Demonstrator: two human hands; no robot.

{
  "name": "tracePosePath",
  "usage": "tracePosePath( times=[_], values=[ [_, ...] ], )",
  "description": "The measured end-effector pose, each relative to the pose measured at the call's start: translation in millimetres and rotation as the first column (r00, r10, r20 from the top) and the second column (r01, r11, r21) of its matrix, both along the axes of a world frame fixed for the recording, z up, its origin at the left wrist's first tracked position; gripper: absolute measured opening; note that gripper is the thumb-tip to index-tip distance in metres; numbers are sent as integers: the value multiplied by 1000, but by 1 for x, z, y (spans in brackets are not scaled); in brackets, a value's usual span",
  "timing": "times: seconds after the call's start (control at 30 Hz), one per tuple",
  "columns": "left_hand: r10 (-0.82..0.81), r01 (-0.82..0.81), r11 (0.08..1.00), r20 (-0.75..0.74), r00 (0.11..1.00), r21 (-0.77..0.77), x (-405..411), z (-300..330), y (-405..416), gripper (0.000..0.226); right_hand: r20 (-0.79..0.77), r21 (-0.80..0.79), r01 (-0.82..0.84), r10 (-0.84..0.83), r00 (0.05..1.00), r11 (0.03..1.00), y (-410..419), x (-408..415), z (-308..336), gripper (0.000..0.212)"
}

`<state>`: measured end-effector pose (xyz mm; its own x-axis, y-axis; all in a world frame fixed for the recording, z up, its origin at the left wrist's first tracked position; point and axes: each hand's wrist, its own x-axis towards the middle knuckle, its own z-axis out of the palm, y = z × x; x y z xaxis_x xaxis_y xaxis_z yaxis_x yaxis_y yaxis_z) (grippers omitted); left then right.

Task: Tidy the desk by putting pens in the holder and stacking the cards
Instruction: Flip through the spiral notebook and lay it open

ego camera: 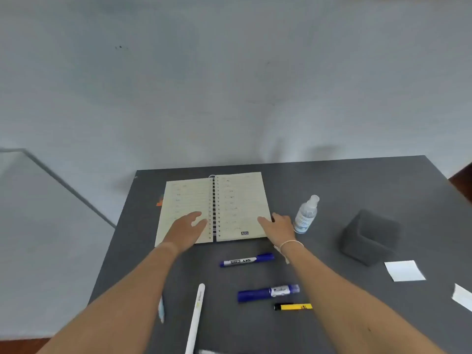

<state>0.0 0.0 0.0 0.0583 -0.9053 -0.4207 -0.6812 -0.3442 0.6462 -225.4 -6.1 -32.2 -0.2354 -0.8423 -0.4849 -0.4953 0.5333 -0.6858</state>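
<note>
An open spiral notebook [229, 200] lies at the back of the dark grey desk [357, 185]. My left hand [186, 228] rests flat and open on its left page. My right hand [277, 226] touches the right page's outer edge, fingers spread. Nearer me lie a blue-and-white marker [246, 260], a second blue marker [268, 292], a yellow-and-black highlighter [293, 307] and a long white pen [195, 318]. A pale blue pen [161, 309] shows partly behind my left forearm. The dark grey holder [370, 236] stands at the right. White cards [404, 270] [463, 297] lie near the right edge.
A clear sanitiser bottle [306, 214] stands just right of the notebook, close to my right hand. An orange tab [159, 201] peeks out at the notebook's left side. A glass-topped surface [38, 200] sits to the left of the desk. A wall backs the desk.
</note>
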Motion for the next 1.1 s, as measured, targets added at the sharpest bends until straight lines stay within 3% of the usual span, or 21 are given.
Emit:
tracePosePath(
  times=[0.07,0.2,0.9,1.0,1.1],
  values=[
    [-19,19,1000,10,1000,1,5,-1,-4,47,2,-17,10,-9,1000,1000,-3,3,0,25],
    [-40,40,999,0,999,27,11,-6,-11,47,-6,-15,30,-31,1000,999,-3,9,2,41],
    [-1,1,1000,-67,998,6,16,-5,-13,46,-233,-102,-137,111,966,985,6,23,19,43],
    [6,-6,1000,-76,997,1,18,-6,-13,47,-175,-161,-109,80,981,981,6,25,23,50],
    [27,-28,1000,-92,995,-11,21,-6,-15,46,56,-199,9,2,998,980,3,31,28,49]
  ],
)
